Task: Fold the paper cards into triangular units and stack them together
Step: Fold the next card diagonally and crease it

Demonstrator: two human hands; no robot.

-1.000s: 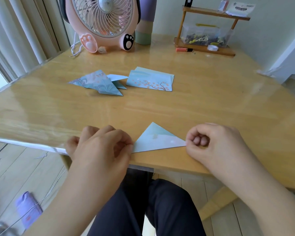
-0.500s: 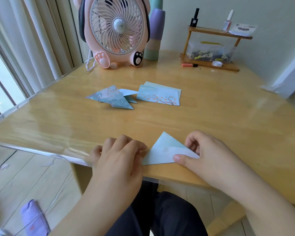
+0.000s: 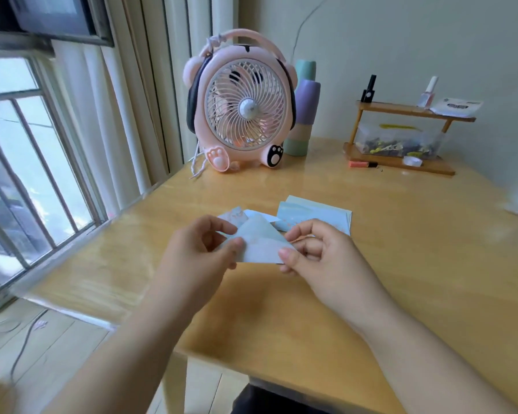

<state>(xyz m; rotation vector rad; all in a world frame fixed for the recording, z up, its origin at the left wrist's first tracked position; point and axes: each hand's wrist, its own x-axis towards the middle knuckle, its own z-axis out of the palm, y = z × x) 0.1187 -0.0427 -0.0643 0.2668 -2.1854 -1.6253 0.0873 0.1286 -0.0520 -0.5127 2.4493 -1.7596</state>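
Left hand (image 3: 205, 249) and right hand (image 3: 314, 252) each pinch a corner of the triangular unit (image 3: 260, 243), lifted off the surface (image 3: 401, 264). Sharpen creases, then stack it on the far folded units (image 3: 237, 215).

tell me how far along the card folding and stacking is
Done: a few folded triangular units lie on the table. In hand: the left hand and right hand pinch one folded triangle above the table. Left: the flat cards behind are unfolded, and this unit isn't stacked yet.

Pale-blue folded triangle (image 3: 260, 242), held aloft
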